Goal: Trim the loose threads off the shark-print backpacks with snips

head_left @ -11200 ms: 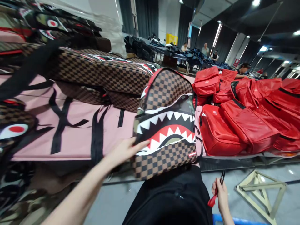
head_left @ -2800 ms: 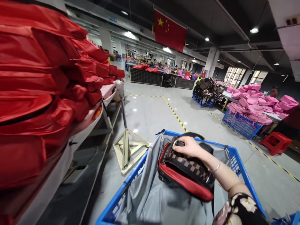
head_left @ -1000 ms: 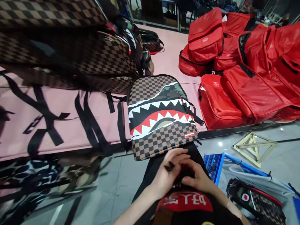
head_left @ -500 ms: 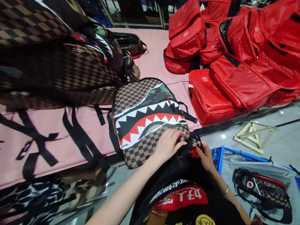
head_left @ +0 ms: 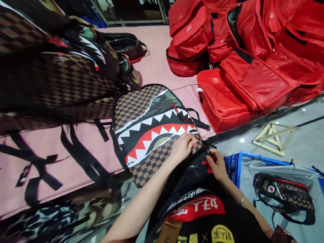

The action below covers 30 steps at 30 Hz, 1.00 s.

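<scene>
A brown checkered backpack (head_left: 136, 104) with a shark-mouth print lies flat on the pink table (head_left: 157, 50), its lower corner over the front edge. My left hand (head_left: 184, 146) rests at that corner, fingers pinched together; what they grip, if anything, is too small to make out. Just right of the corner, my right hand (head_left: 216, 163) is closed around a small dark tool whose shape is partly hidden. A red-and-black object, thin like a pen or snips, lies on the print (head_left: 174, 107).
Checkered bags (head_left: 78, 77) are piled at the left, with black straps (head_left: 83, 152) hanging forward. Red backpacks (head_left: 227, 101) fill the right side. On the floor at lower right stand a blue crate (head_left: 236, 168) holding a checkered bag and a cream triangular frame (head_left: 273, 138).
The view has shifted, so the table and bags appear farther left. My left hand has lifted slightly at the corner, fingers drawn together. My right hand has turned, and the tool shows less.
</scene>
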Available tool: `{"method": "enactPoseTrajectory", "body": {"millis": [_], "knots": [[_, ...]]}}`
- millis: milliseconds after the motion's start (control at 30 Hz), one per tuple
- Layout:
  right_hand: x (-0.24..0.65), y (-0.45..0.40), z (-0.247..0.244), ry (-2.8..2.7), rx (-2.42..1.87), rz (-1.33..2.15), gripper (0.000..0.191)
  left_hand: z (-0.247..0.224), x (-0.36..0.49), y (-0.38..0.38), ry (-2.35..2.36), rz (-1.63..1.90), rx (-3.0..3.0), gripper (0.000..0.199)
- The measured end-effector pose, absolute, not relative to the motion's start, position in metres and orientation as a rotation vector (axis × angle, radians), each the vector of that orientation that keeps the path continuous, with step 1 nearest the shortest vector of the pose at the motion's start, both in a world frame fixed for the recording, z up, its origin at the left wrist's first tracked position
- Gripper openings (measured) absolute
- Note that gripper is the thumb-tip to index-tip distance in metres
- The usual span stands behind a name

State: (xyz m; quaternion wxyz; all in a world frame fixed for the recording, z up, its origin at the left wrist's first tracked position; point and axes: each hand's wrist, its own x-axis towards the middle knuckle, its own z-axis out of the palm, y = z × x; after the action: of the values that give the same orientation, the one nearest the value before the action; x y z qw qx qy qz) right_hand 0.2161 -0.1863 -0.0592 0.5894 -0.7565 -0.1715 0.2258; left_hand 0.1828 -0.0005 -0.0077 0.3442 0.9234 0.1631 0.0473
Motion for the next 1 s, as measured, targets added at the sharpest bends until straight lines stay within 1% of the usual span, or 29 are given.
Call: {"method": "enactPoseTrajectory", "body": {"millis": [200,367,600,767,900,1000], "knots": [[0.202,-0.176,-0.052,-0.606,-2.002,0.417,0.026,-0.015,0.182,-0.008,0.552,0.237,2.242,0.017],[0.203,-0.166,-0.054,-0.609,-2.068,0.368,0.027,-0.016,0.182,-0.011,0.583,0.259,2.214,0.016],[0.204,-0.160,-0.062,-0.576,-2.056,0.404,0.028,-0.016,0.181,-0.012,0.552,0.286,2.223,0.017],[0.205,-0.156,-0.058,-0.524,-2.114,0.428,0.027,-0.016,0.181,-0.011,0.504,0.273,2.279,0.021],[0.208,-0.156,-0.059,-0.435,-1.924,0.453,0.022,-0.002,0.186,-0.015,0.406,0.365,2.280,0.024],[0.210,-0.159,-0.065,-0.254,-1.634,0.522,0.025,0.011,0.193,-0.014,0.026,0.144,2.190,0.031]]}}
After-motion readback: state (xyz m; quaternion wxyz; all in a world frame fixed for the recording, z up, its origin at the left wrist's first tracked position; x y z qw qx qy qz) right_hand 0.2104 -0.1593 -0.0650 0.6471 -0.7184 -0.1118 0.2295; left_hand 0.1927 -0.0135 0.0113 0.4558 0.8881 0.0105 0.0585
